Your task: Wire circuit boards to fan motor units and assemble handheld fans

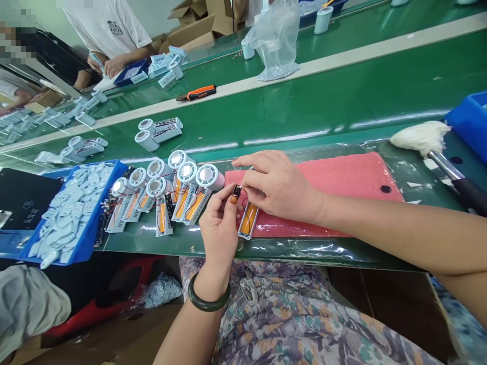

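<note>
My left hand [218, 228] pinches a small black electronic part [236, 191] between thumb and fingertip, above the front edge of the bench. My right hand [277, 185] comes in from the right, its fingertips gripping a thin wire at that part. Just below both hands, a battery holder with an orange cell [249, 220] lies on a pink foam pad [315, 195], a dark wire looping from it. To the left stand several wired battery holders [164, 218] joined to round white units with silver centres [186, 172].
A blue tray [68, 213] of pale blue plastic shells sits left on the green belt [342, 106]. Orange-handled pliers [198, 93] lie beyond. A blue bin [470, 124] and white fluff [420, 137] are right. A co-worker [110, 30] sits far left.
</note>
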`<state>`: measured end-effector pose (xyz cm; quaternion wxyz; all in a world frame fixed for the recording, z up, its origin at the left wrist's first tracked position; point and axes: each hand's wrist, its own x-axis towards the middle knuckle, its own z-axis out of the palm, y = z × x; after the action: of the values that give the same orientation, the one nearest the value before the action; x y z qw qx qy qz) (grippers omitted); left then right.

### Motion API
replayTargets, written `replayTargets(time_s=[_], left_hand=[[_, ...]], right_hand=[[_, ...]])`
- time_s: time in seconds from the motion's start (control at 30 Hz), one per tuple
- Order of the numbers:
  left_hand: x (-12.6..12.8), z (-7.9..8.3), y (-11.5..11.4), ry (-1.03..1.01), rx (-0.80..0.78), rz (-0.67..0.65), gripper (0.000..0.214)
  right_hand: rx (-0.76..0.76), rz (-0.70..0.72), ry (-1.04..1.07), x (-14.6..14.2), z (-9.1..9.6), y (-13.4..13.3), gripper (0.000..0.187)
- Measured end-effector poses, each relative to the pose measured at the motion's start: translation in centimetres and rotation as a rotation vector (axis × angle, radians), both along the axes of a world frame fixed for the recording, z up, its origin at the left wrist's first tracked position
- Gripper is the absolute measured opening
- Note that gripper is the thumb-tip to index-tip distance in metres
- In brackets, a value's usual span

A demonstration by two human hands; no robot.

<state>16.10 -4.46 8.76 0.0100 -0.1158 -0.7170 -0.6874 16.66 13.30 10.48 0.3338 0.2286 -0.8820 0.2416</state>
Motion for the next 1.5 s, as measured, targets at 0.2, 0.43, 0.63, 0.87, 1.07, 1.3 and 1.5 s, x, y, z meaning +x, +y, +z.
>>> replayTargets(time_s=[0.2,0.43,0.63,0.87,1.07,1.3,1.5], left_hand=[[0.1,-0.5,-0.1,0.025,-0.04,0.014,0.033],[0.1,-0.5,-0.3,0.067,-0.098,0.033,0.031],[0.3,-0.3,-0.3,0.121,-0.154,0.039,0.029],[0.5,-0.2,-0.1,0.173,-0.177,0.054,0.025],[0.8,-0.3,0.2,0.197,-0.171,0.069,0.025],[1.2,-0.6,0.6,0.184,-0.093,0.083,0.026],[1.1,-0.8,0.5,0.128,-0.061,0.075,0.028]], right_hand=[[0.098,-0.032,-0.061,-0.1,0.2,0.2,0.015],[0.1,-0.01,-0.097,-0.2,0.4,0.3,0.01],[0.058,-0.017,-0.138,-0.2,0.4,0.2,0.014],[0.127,0.007,-0.025,-0.1,0.2,0.3,0.011],[0.141,-0.003,0.019,-0.3,0.0,0.2,0.016],[0.047,0.016,-0.093,-0.5,0.3,0.2,0.01],[0.053,0.004,-0.171,-0.5,0.3,0.2,0.01]])
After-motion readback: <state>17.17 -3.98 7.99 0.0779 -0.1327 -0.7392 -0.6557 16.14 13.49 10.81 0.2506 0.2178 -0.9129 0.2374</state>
